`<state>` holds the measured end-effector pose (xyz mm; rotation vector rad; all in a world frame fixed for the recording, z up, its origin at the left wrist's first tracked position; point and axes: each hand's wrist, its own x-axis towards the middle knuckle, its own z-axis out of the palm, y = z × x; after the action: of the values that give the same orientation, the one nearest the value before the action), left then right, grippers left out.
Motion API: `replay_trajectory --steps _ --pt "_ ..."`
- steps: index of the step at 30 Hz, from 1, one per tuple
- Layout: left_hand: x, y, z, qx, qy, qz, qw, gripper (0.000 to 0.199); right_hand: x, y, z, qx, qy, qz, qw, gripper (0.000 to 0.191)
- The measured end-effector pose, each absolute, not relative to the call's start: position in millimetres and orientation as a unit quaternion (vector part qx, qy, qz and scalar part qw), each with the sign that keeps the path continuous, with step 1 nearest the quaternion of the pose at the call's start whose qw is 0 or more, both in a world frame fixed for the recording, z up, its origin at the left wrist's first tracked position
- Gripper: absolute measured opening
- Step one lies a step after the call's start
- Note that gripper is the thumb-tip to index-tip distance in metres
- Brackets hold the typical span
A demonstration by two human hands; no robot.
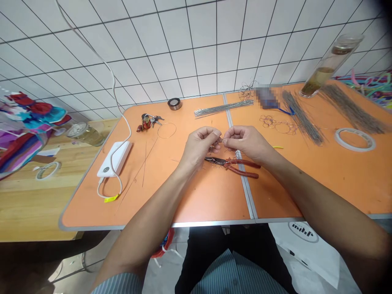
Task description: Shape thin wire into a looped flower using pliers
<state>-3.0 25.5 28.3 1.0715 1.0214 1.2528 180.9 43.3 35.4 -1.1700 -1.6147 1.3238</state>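
Both of my hands meet above the middle of an orange folding table (190,200). My left hand (200,145) pinches a small piece of bent thin wire (217,145), mostly hidden by the fingers. My right hand (241,141) is closed at the wire's other side, thumb against forefinger. Just below the hands lie pliers with red handles (241,165), their dark jaws pointing left. Wire shaped into flower-like loops (268,121) rests to the right of my right hand. A round wire ring (167,130) and loose straight wires (143,165) lie left of my left hand.
Bundles of straight wire (223,108) lie along the back, with more wire (303,118) at right. Around them are black tape (174,103), keys (153,120), a white power bank (114,159) with a cable, a white tape roll (355,139) and a tall glass bottle (329,67).
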Motion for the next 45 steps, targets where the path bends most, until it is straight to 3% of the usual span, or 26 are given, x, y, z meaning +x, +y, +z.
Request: replay_trajectory --steps 7,12,14,18,24,35,40,45 --pt "-3 28 21 0.473 0.45 0.544 0.528 0.023 180 40 35 -0.457 -0.651 0.492 0.353 0.014" --pt "-5 30 21 0.479 0.441 0.552 0.52 0.025 189 50 29 -0.373 -0.588 0.619 0.364 0.043" --pt "-5 30 22 0.471 0.437 0.56 0.523 0.029 191 56 24 -0.366 -0.524 0.667 0.382 0.042" --pt "-6 30 25 0.458 0.427 0.579 0.522 0.035 193 64 20 -0.364 -0.428 0.752 0.345 0.021" --pt "-7 31 25 0.455 0.419 0.59 0.518 0.035 193 67 21 -0.337 -0.297 0.836 0.315 0.043" --pt "-11 32 26 0.457 0.414 0.599 0.511 0.034 192 66 16 -0.317 -0.318 0.832 0.324 0.033" --pt "-12 33 26 0.465 0.418 0.605 0.494 0.032 194 65 14 -0.299 -0.375 0.804 0.352 0.018" --pt "-13 33 25 0.475 0.421 0.607 0.478 0.031 195 63 19 -0.301 -0.433 0.752 0.395 0.033"
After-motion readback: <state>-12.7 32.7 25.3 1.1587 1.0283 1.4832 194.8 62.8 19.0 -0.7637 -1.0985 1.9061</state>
